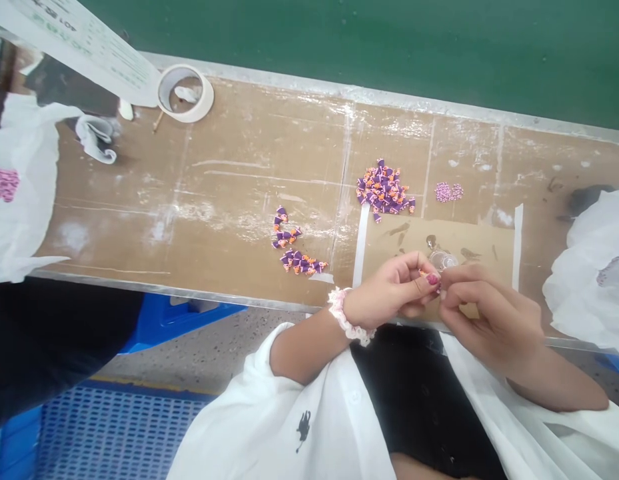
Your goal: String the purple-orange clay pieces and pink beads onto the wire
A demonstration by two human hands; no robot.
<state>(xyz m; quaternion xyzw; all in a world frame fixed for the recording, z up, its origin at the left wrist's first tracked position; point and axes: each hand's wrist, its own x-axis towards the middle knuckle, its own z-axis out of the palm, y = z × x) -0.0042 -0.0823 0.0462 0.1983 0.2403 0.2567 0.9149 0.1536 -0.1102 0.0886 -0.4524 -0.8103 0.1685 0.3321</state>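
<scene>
My left hand and my right hand meet at the near edge of the brown bench, over a taped-down cardboard patch. Both pinch with fingers curled. A tiny orange piece shows at my left fingertips. My right fingertips close on something I cannot make out, beside a small clear round part. A heap of purple and orange pieces lies just beyond my hands. A smaller scatter of the same pieces lies to the left. A little cluster of pink beads sits to the right of the heap.
A roll of masking tape and a crumpled white strip lie at the far left of the bench. White plastic bags sit at the left and right ends. A green belt runs behind. A blue crate stands on the floor.
</scene>
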